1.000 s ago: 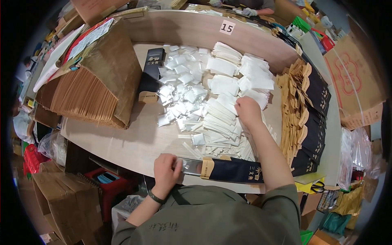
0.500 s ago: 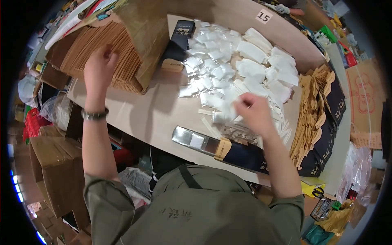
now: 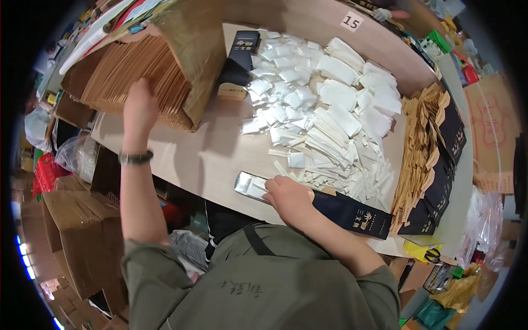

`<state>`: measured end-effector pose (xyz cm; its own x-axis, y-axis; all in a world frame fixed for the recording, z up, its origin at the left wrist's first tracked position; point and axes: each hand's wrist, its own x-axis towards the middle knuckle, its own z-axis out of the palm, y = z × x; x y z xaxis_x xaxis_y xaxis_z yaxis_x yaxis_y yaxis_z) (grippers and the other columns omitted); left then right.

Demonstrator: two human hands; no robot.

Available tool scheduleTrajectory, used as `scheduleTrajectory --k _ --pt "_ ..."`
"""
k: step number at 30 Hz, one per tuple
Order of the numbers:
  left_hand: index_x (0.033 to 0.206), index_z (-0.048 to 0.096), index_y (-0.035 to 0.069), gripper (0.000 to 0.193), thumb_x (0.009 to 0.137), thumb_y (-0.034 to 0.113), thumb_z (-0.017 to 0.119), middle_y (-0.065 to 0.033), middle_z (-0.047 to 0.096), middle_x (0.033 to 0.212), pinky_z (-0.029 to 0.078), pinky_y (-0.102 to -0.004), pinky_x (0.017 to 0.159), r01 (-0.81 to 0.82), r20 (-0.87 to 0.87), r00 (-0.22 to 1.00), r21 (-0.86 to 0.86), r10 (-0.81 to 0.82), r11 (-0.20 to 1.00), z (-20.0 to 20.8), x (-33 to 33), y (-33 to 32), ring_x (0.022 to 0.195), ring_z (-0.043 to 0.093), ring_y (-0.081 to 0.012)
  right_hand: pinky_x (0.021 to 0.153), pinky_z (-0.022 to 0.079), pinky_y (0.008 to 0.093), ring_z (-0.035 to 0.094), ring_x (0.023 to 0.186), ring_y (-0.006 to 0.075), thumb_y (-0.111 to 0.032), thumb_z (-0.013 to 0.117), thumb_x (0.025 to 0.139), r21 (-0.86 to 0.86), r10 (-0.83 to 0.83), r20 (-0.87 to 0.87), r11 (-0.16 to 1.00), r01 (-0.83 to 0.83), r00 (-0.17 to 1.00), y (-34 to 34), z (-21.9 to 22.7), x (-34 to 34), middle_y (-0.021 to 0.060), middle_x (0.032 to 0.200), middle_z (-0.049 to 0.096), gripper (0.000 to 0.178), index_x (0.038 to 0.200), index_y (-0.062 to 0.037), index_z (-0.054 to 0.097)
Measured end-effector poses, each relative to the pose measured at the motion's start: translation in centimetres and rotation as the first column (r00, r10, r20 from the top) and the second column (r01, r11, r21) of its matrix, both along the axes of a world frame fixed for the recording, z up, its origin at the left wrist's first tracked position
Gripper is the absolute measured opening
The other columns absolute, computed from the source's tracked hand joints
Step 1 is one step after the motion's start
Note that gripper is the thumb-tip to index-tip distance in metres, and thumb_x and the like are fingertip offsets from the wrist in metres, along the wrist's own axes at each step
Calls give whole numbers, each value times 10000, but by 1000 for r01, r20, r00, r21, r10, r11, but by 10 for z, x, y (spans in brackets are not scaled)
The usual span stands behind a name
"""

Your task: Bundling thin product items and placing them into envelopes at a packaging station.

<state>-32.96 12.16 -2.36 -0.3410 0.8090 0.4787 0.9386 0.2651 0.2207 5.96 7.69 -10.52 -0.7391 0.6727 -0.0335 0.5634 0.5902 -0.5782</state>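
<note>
My left hand point(image 3: 141, 107) is at the front of a stack of brown paper sleeves point(image 3: 124, 69) standing in an opened cardboard box. Its fingers curl at the sleeve edges, partly hidden and blurred. My right hand point(image 3: 289, 201) is closed in a pinch over a silver-lined tray or liner point(image 3: 242, 181), with a small white packet point(image 3: 257, 190) at its fingertips. That liner lies along the near table edge, running into a navy printed sleeve point(image 3: 352, 213) with a tan band, partly under my hand and forearm.
Clear-wrapped white packets point(image 3: 283, 82), folded white napkins point(image 3: 338, 96) and slim white packets point(image 3: 357, 176) cover the table's middle. Another navy sleeve point(image 3: 242, 52) lies by the box. Stacked navy-and-tan sleeves point(image 3: 423, 159) line the right edge. A gloved hand point(image 3: 381, 14) shows beyond the partition.
My right hand has moved from the white packet pile down and left to the silver liner. My left hand has come slightly lower and right, against the brown sleeves.
</note>
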Motion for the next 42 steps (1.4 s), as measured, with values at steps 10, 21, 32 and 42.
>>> scheduleTrajectory --k 10,21,32,42 --pt "926 667 -5 43 896 27 671 -6 641 823 471 -238 698 535 922 388 -208 -19 819 -56 95 -128 760 569 -83 1013 426 463 491 1242 405 -170 798 734 208 4 -23 978 0 1000 -17 20 74 228 1339 520 342 945 25 612" --pt "955 677 35 189 779 53 745 -110 623 952 518 -341 788 607 709 564 -8 -423 795 -90 224 -82 885 633 -269 988 438 452 509 1201 391 -203 786 722 206 -32 -28 978 37 999 -14 11 59 226 1316 534 380 982 7 606" --pt "1269 536 18 566 795 204 783 -161 616 1115 520 -394 841 731 766 479 -78 -428 678 -43 239 -93 956 638 -315 887 474 444 555 1054 350 -78 742 654 161 -22 -145 986 45 989 -16 31 74 172 1109 563 431 1063 -62 605" --pt "925 558 29 370 701 203 796 -132 608 786 491 -364 652 557 693 700 -381 -171 738 -57 210 -79 719 604 -295 682 504 401 619 825 328 -202 740 791 568 -459 132 761 312 879 89 124 240 120 879 619 180 746 -50 657"
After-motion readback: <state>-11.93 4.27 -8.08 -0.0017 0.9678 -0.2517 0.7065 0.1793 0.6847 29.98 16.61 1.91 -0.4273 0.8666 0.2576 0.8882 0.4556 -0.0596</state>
